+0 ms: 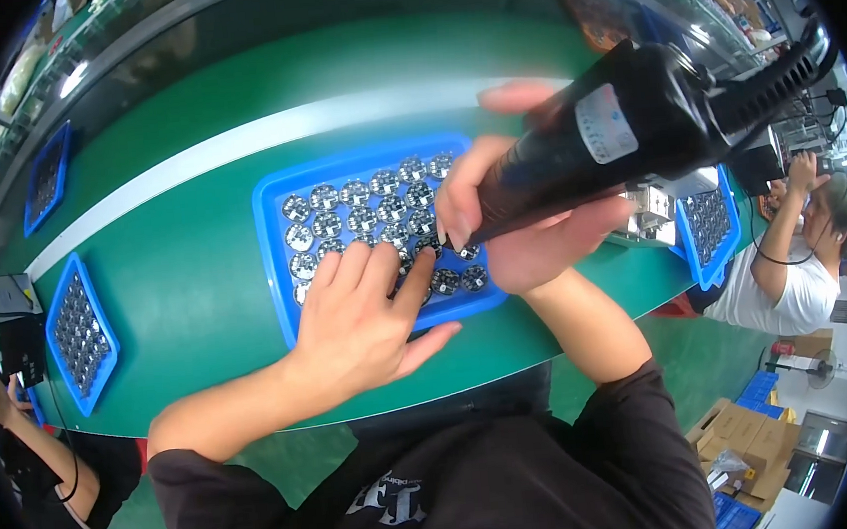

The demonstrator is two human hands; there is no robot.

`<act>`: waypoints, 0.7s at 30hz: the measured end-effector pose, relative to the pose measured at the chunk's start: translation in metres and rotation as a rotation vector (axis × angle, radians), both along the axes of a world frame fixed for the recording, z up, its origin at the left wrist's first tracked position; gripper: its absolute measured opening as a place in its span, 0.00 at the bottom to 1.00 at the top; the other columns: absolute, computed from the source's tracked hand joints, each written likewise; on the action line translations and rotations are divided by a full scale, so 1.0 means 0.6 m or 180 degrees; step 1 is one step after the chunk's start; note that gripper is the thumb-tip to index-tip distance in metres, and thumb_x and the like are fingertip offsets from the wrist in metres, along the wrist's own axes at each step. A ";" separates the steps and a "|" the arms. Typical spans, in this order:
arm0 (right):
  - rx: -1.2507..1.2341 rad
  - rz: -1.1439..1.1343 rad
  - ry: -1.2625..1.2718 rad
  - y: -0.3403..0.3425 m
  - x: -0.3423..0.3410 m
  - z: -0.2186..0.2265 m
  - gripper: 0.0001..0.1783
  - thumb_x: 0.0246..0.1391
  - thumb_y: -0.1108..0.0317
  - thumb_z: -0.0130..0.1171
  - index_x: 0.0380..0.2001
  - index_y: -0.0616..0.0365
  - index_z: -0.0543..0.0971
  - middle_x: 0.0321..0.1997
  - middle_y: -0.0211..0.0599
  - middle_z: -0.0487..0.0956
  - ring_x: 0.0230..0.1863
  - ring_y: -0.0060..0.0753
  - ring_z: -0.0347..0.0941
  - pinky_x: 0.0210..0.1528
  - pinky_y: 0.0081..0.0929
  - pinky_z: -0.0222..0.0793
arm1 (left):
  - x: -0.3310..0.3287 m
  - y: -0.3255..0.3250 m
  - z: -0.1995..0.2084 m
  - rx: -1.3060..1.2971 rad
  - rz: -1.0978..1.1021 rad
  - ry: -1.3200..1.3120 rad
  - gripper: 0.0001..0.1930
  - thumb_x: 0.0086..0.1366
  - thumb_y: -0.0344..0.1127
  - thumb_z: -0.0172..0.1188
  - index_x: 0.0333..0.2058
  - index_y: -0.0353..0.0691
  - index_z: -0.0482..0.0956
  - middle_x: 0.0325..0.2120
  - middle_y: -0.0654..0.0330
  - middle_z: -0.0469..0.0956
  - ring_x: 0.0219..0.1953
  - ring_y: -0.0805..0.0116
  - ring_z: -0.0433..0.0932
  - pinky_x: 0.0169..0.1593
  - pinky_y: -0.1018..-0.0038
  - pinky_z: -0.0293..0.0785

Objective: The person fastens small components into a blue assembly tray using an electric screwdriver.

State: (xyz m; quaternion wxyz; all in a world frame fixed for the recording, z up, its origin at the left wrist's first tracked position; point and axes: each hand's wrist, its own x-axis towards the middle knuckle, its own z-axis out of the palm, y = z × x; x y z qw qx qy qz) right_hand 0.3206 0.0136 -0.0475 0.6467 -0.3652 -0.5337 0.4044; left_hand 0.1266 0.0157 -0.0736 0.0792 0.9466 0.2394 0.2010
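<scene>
A blue tray (pixel 268 247) in front of me holds rows of small round circuit boards (pixel 391 207), black and silver. My right hand (pixel 537 251) is wrapped around a thick black electric screwdriver (pixel 560 169), tilted so that its lower end points down into the tray. Its tip is mostly hidden by my fingers. My left hand (pixel 357 304) lies palm down over the tray's near side, fingers stretched out and nothing grasped. Its index fingertip touches a round board close to the tool's lower end. Several boards are covered by this hand.
From the screwdriver's rear a thick black cable (pixel 768 88) runs up right. More blue trays of boards stand at left (pixel 102 379), far left (pixel 68 168) and right (pixel 689 244), beside a metal device (pixel 648 209). Co-workers sit at right (pixel 773 282) and left (pixel 53 483).
</scene>
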 end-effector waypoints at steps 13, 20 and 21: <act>-0.0029 -0.0002 -0.0026 0.006 -0.008 -0.009 0.62 0.45 0.09 0.32 0.62 0.56 0.56 0.16 0.36 0.71 0.15 0.26 0.67 0.20 0.22 0.67 | 0.004 0.001 0.002 -0.0036 0.0001 0.0027 0.32 0.51 0.56 0.73 0.49 0.41 0.83 0.30 0.59 0.65 0.32 0.59 0.66 0.37 0.65 0.62; 0.0103 -0.0252 0.0183 0.013 -0.019 -0.020 0.61 0.48 0.12 0.32 0.62 0.59 0.59 0.16 0.35 0.71 0.15 0.23 0.66 0.19 0.21 0.64 | 0.004 0.006 0.007 -0.0056 -0.0077 0.0048 0.31 0.53 0.55 0.71 0.48 0.36 0.83 0.30 0.60 0.66 0.33 0.61 0.66 0.37 0.66 0.61; 0.0103 -0.0244 0.0152 0.013 -0.017 -0.019 0.61 0.48 0.12 0.32 0.63 0.59 0.58 0.16 0.35 0.71 0.15 0.23 0.66 0.19 0.20 0.65 | 0.004 0.006 0.007 -0.0113 -0.0084 0.0021 0.31 0.53 0.55 0.71 0.48 0.36 0.83 0.30 0.60 0.66 0.33 0.61 0.66 0.37 0.66 0.61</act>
